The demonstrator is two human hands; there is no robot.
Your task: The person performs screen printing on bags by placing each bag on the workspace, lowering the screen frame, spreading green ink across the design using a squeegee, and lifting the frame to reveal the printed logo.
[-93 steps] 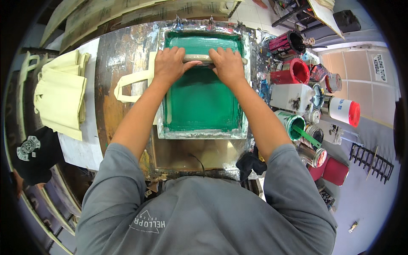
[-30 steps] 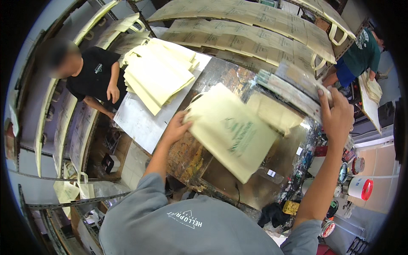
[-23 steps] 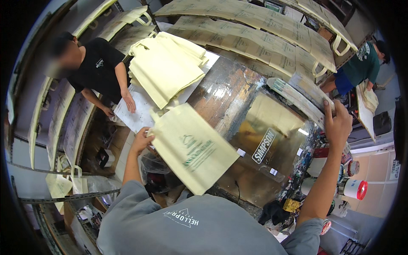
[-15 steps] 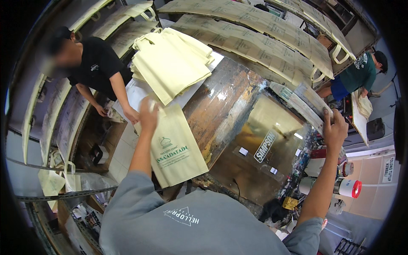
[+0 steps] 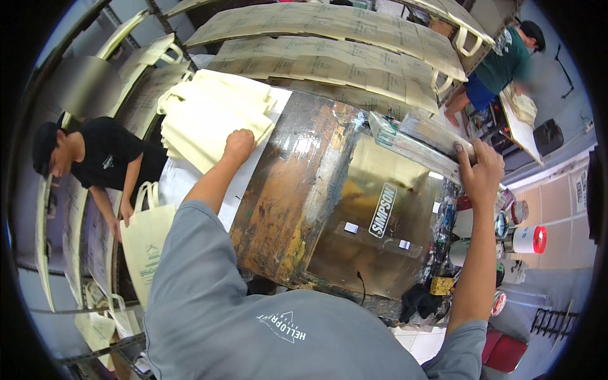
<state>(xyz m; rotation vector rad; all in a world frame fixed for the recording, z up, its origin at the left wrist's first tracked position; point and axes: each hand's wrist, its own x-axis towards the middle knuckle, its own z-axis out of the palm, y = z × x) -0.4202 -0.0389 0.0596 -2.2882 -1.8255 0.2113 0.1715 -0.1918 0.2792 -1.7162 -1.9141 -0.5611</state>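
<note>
My left hand (image 5: 239, 147) is at the right edge of a pile of cream tote bags (image 5: 212, 117), its fingers curled onto a bag's edge. My right hand (image 5: 482, 170) grips the near end of a long frame-like piece (image 5: 421, 145), pale and ink-stained, which looks like the side of a printing screen. Below it lies a shiny brown printing board (image 5: 373, 259) with a dark label and small white patches. A printed cream tote bag (image 5: 151, 244) hangs from a co-worker's hands (image 5: 123, 218) at the left.
The worn, paint-stained table (image 5: 278, 190) has white paper (image 5: 180, 183) under the pile. Racks of printed bags (image 5: 329, 60) stand behind and at the left. Ink tubs (image 5: 525, 239), a yellow sponge (image 5: 442, 285) and a black cloth (image 5: 421, 301) are at the right. Another person (image 5: 503, 63) works at the far right.
The printed bag has left my left hand and moved left with the co-worker. My left hand has moved up to the pile; my right hand keeps its grip on the frame-like piece.
</note>
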